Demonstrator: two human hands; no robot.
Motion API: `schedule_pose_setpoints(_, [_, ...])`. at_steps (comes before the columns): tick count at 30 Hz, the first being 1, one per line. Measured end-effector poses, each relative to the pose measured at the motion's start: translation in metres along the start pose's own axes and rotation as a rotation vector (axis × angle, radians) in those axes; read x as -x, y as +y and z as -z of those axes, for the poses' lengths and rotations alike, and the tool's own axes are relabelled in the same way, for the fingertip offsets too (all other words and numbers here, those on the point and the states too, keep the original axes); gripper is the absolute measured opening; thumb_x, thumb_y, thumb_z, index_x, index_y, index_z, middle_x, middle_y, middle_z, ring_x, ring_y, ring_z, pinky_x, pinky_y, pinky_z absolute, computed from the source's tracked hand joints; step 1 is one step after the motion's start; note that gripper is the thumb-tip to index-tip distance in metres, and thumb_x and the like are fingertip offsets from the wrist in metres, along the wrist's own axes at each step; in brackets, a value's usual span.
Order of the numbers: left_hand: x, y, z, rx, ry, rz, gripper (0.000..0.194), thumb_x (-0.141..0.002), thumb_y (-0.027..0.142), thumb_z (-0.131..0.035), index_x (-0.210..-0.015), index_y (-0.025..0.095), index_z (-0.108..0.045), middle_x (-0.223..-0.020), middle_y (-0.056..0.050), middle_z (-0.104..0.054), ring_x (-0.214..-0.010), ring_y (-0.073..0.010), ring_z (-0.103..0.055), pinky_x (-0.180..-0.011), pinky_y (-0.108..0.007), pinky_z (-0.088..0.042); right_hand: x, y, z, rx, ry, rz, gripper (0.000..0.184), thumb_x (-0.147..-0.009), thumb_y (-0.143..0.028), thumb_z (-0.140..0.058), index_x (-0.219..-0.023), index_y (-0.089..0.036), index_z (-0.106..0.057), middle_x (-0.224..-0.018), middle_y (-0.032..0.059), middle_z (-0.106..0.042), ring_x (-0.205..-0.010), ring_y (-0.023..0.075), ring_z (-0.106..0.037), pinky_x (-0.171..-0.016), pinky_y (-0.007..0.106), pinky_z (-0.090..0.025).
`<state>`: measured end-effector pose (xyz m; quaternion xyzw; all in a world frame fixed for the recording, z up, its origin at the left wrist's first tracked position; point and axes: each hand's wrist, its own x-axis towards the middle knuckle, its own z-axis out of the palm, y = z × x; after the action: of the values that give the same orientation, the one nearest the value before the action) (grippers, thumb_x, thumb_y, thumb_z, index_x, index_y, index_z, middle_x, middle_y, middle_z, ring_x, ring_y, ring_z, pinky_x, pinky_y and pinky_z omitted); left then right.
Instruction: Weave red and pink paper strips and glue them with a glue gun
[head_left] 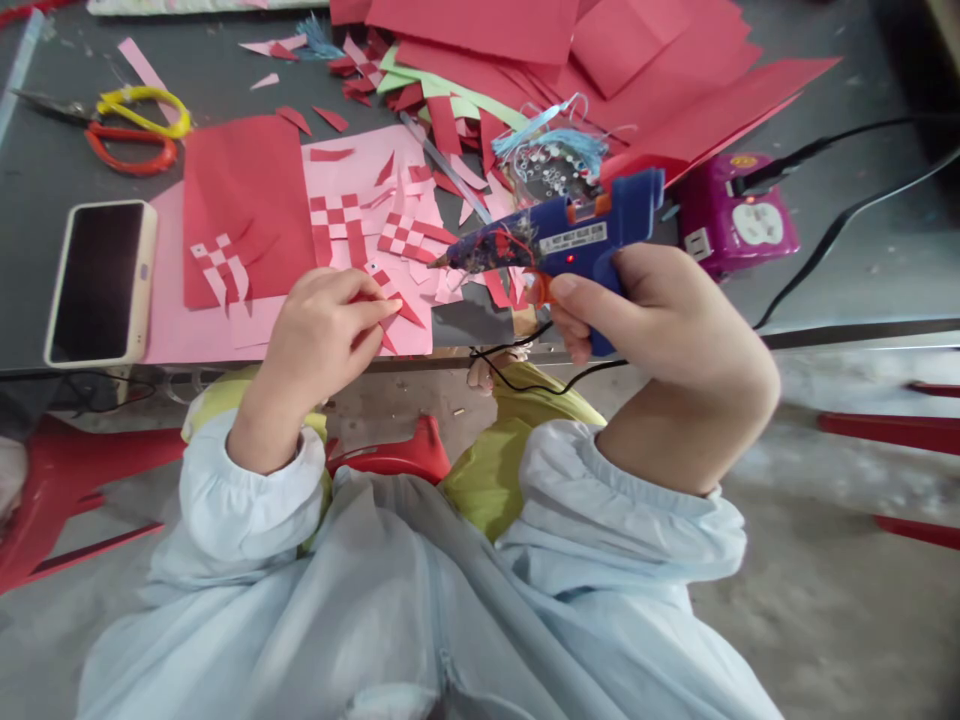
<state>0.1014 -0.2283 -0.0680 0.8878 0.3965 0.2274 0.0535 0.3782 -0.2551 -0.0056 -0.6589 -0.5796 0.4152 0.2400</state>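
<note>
A blue hot glue gun (577, 235) is gripped in my right hand (637, 300), a finger at its orange trigger and its nozzle pointing left. The nozzle tip hangs a little above and to the right of my left hand (326, 325). Between the thumb and fingers of that left hand is a small woven red and pink paper fish (401, 303), partly covered by the fingers. Under it lies a pink paper sheet (277, 325). Another woven fish (220, 268) rests on a red paper sheet (247, 190). Checkered woven pieces (337, 228) lie close by.
A phone (100, 280) and scissors (139, 128) are on the left. Red sheets (480, 30), paper scraps and blue tassels (559, 145) cover the back. A purple power adapter (739, 215) with black cords stands at right. A red stool (390, 455) is below the table edge.
</note>
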Motion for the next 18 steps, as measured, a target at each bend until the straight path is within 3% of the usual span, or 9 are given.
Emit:
schedule_pose_setpoints(11, [0.0026,0.0001,-0.001,-0.059,0.022,-0.085,0.024,-0.097,0.021,-0.052,-0.094,0.024,-0.075,-0.098,-0.008,-0.073,-0.09,-0.0242,-0.068,-0.085,-0.046,-0.056,0.0,-0.0014,-0.0017,0.012,-0.026,0.018,0.032,-0.092,-0.019,-0.064,-0.062,-0.022,-0.053,-0.041,-0.0035,-0.054,-0.04,0.0099,-0.05,-0.047,0.025,-0.039])
schedule_pose_setpoints(18, [0.002,0.002,0.001,-0.087,-0.038,-0.05,0.026,-0.099,0.023,-0.049,-0.093,0.029,-0.074,-0.099,-0.007,-0.072,-0.092,-0.0261,-0.068,-0.087,-0.049,-0.056,-0.0012,-0.0026,-0.0023,-0.004,-0.026,0.025,0.033,-0.091,-0.017,-0.064,-0.06,-0.021,-0.054,-0.041,-0.0033,-0.055,-0.04,0.0094,-0.05,-0.046,0.024,-0.038])
